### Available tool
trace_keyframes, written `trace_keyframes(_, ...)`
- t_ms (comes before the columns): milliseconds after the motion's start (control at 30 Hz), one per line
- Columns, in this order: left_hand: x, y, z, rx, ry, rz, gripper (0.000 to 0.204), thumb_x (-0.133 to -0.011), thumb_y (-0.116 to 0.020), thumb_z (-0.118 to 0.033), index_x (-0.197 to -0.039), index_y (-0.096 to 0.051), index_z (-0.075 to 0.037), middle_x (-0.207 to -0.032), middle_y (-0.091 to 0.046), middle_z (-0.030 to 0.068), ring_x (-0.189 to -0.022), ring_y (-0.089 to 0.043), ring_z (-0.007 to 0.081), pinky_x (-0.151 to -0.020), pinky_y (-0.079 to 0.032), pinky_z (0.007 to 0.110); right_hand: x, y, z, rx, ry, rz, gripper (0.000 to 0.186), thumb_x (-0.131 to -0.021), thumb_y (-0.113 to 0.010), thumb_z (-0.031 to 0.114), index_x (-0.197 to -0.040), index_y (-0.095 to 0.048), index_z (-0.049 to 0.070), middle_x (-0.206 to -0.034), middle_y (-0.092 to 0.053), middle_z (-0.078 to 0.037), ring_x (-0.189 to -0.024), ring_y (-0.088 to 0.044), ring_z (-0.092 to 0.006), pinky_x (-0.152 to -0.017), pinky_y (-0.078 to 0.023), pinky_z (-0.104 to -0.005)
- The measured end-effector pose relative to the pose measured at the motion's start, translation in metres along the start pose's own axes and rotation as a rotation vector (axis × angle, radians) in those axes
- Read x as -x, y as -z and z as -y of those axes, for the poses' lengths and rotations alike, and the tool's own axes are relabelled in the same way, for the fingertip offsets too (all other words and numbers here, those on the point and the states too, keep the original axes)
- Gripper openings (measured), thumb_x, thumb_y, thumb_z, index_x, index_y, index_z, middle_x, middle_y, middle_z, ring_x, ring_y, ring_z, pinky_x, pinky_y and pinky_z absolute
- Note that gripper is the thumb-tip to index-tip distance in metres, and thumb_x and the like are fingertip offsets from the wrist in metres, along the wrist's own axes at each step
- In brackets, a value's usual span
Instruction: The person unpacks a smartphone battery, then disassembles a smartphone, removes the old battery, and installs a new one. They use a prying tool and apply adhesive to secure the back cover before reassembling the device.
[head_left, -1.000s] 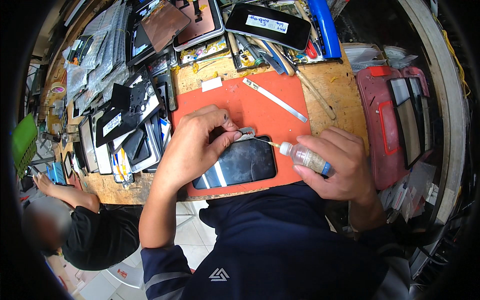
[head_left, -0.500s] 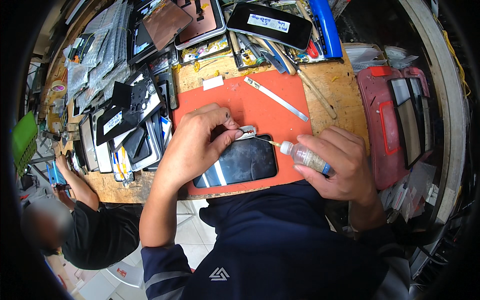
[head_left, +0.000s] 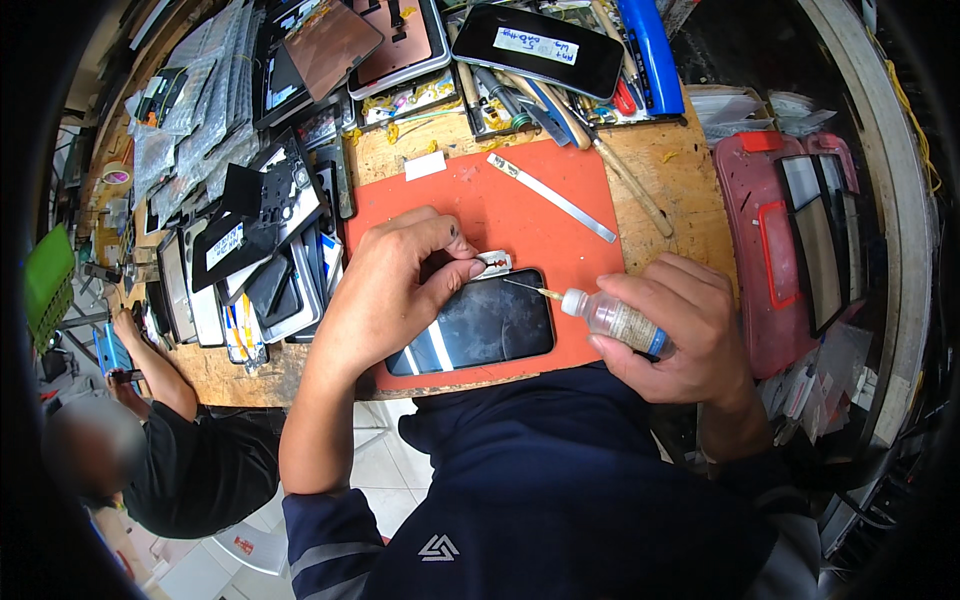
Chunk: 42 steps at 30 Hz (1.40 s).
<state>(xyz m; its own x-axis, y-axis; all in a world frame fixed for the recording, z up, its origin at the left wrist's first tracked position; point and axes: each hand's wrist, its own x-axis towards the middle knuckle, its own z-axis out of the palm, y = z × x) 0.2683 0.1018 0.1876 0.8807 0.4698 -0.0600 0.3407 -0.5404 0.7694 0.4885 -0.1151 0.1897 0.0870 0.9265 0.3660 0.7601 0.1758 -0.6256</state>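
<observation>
A dark phone lies on the orange mat, its glossy face up with bright reflections. Pinched between the thumb and fingers of my left hand is a thin razor blade, held at the phone's far edge; whether it reaches under that edge I cannot tell. My right hand is wrapped around a small clear squeeze bottle. The bottle lies tilted, its thin needle tip pointing left over the phone's upper right part, near the blade.
A flat metal strip and a white card lie on or by the mat. Stacked phones and parts crowd the left. Tools and another phone fill the back. A red case stands right; a co-worker sits at left.
The bottle's needle tip has drawn slightly away from the blade, back over the phone's face. My left hand and the phone stay in place.
</observation>
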Motion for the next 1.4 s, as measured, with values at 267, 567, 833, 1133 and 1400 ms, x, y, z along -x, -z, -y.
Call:
trace_keyframes(267,0.0,0.0,-0.001,-0.004,0.01,0.002,0.019,-0.091,-0.086,-0.001,-0.095,-0.069,0.003,-0.092,-0.073,0.0121,-0.088,-0.076,0.0247,-0.078,-0.057,0.035,-0.001,0.0,0.001,-0.002,-0.014,0.008,0.042,-0.075,-0.091,0.016,-0.11,-0.077,-0.001,-0.086,-0.072,-0.013,-0.07,-0.069,-0.0294,-0.063,-0.055,-0.0401)
trace_keyframes(567,0.009,0.003,-0.008,0.055,0.067,0.019,0.017,-0.092,-0.085,0.0,-0.094,-0.07,0.004,-0.09,-0.072,0.0104,-0.085,-0.073,0.02,-0.078,-0.057,0.032,-0.001,-0.001,0.0,0.007,-0.017,0.003,0.042,-0.075,-0.091,0.016,-0.111,-0.076,0.0,-0.088,-0.072,-0.013,-0.071,-0.07,-0.0296,-0.064,-0.056,-0.0402)
trace_keyframes(833,0.011,0.003,-0.01,0.016,0.033,0.005,0.012,-0.092,-0.085,0.0,-0.096,-0.074,0.004,-0.09,-0.072,0.0101,-0.084,-0.072,0.0204,-0.077,-0.056,0.033,-0.001,-0.001,0.001,0.019,-0.02,0.002,0.044,-0.074,-0.091,0.016,-0.112,-0.076,0.0,-0.089,-0.072,-0.012,-0.072,-0.07,-0.0293,-0.064,-0.056,-0.0401)
trace_keyframes(1133,0.004,-0.002,-0.005,0.017,0.027,-0.061,0.011,-0.09,-0.084,-0.002,-0.096,-0.075,0.0,-0.091,-0.072,0.0135,-0.086,-0.071,0.0317,-0.075,-0.055,0.04,-0.002,-0.001,-0.001,0.03,-0.012,0.016,0.044,-0.076,-0.092,0.016,-0.114,-0.076,0.0,-0.088,-0.071,-0.012,-0.071,-0.069,-0.0284,-0.063,-0.055,-0.0399)
trace_keyframes(1400,0.004,0.0,-0.005,0.023,0.034,-0.045,0.011,-0.09,-0.084,-0.002,-0.095,-0.075,0.0,-0.09,-0.071,0.0132,-0.086,-0.07,0.0312,-0.076,-0.055,0.041,-0.001,-0.001,0.0,-0.002,-0.034,0.014,0.043,-0.076,-0.091,0.015,-0.113,-0.076,0.0,-0.089,-0.071,-0.012,-0.072,-0.069,-0.0291,-0.063,-0.055,-0.0402)
